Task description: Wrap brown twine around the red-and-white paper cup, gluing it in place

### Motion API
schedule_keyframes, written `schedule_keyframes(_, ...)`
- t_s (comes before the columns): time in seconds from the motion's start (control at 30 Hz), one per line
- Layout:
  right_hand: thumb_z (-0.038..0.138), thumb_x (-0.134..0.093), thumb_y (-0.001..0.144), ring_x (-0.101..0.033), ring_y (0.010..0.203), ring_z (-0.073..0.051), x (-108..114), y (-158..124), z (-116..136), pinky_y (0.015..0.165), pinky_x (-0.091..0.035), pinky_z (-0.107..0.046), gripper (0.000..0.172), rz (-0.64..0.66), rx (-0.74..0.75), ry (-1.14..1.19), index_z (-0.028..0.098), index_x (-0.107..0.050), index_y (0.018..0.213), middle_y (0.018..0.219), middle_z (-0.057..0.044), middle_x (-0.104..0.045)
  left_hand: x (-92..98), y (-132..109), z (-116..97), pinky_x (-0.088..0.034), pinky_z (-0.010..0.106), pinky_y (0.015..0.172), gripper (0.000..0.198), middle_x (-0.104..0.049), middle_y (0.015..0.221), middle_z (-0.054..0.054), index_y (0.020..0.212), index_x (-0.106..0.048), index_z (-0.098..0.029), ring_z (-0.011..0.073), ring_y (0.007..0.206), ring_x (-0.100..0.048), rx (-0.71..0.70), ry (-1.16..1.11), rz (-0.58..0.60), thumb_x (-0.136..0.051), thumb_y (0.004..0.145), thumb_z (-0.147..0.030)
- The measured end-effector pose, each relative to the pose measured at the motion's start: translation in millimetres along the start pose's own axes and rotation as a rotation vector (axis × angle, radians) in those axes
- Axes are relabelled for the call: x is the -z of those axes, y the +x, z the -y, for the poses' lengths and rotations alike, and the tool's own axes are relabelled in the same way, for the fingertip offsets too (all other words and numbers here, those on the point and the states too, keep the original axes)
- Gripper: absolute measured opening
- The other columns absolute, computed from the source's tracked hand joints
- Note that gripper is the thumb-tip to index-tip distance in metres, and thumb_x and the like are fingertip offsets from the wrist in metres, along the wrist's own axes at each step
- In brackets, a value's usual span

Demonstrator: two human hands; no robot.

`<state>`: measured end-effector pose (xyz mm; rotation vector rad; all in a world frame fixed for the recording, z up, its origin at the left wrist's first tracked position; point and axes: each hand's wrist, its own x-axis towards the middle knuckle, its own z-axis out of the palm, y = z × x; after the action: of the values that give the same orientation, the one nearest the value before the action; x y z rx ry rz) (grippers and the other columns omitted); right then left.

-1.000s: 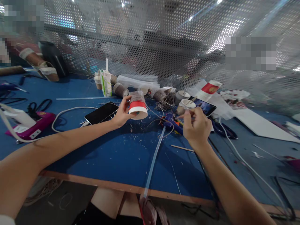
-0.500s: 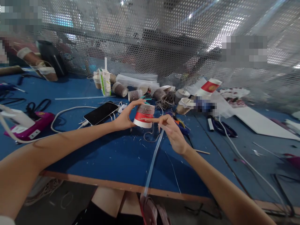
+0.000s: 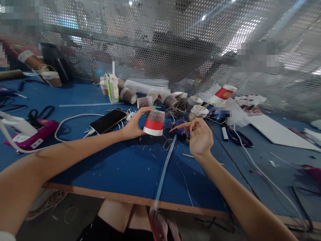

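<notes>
My left hand [image 3: 134,126] is closed around a paper cup [image 3: 153,128], which is tilted a little above the table. The cup is red and white, and grey-brown cord [image 3: 155,115] is wound around its upper part. Loose cord [image 3: 167,144] lies in a slack loop on the table just right of the cup. My right hand [image 3: 201,138] is apart from the cup, to its right. Its index finger points left and the other fingers are partly bent; I see nothing held in them. A dark blue tool [image 3: 182,131], partly hidden, lies behind those fingers.
A phone [image 3: 109,121] with a white cable lies left of the cup. Behind stand cord-wrapped cups [image 3: 128,96], a drink carton [image 3: 112,87] and tangled cord [image 3: 178,107]. A translucent strip [image 3: 165,167] runs over the table's front edge. Scissors [image 3: 238,137] lie right.
My right hand has drawn away from the cup toward the right, and its index finger no longer touches the cup's side. The left hand still holds the cup in nearly the same place.
</notes>
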<state>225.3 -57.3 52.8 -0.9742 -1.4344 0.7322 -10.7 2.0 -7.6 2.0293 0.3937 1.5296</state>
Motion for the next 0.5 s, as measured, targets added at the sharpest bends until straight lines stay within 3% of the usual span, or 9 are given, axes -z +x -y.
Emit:
schedule_keyframes(0.17,0.048,-0.042,0.094,-0.054,0.085,-0.024,-13,-21,12,0.079,-0.045,-0.042,0.031,0.375,0.353,-0.342,0.025,-0.053,0.076,0.083,-0.006,-0.064,-0.5,-1,2,-0.043,0.049,0.113,0.077,-0.055,0.131,0.012,0.129,-0.049,-0.025,0.0284,0.126,-0.055,0.001,0.065,-0.009,-0.089,0.063,-0.035)
schedule_keyframes(0.23,0.046,-0.041,0.095,-0.051,0.09,-0.024,-15,-24,14,0.079,-0.044,-0.041,0.027,0.449,0.417,-0.41,0.025,-0.055,0.084,0.089,-0.006,-0.062,-1.1,-2,3,-0.043,0.049,0.112,0.076,-0.055,0.13,0.012,0.129,-0.049,-0.025,0.0282,0.125,-0.055,-0.005,0.063,-0.009,-0.088,0.064,-0.037)
schedule_keyframes(0.3,0.046,-0.039,0.097,-0.05,0.089,-0.023,-15,-24,11,0.08,-0.043,-0.041,0.029,0.418,0.441,-0.413,0.025,-0.055,0.086,0.087,-0.005,-0.059,-1.4,-2,3,-0.043,0.05,0.113,0.077,-0.055,0.13,0.011,0.128,-0.049,-0.025,0.0283,0.126,-0.055,-0.01,0.047,-0.016,-0.089,0.063,-0.037)
schedule_keyframes(0.37,0.048,-0.038,0.097,-0.05,0.084,-0.023,-13,-21,6,0.08,-0.042,-0.04,0.033,0.307,0.43,-0.364,0.025,-0.054,0.079,0.08,-0.004,-0.057,-1.3,-2,3,-0.042,0.05,0.114,0.081,-0.055,0.13,0.01,0.128,-0.049,-0.026,0.0287,0.128,-0.054,-0.014,0.014,-0.019,-0.092,0.06,-0.036)
schedule_keyframes(0.5,0.056,-0.041,0.092,-0.05,0.068,-0.02,-7,-9,-6,0.068,-0.042,-0.037,0.041,0.077,0.256,-0.144,0.025,-0.042,0.065,0.066,0.0,-0.045,-1.2,-2,1,-0.041,0.051,0.116,0.083,-0.052,0.136,0.011,0.128,-0.046,-0.027,0.03,0.134,-0.052,0.003,-0.075,-0.007,-0.093,0.059,-0.037)
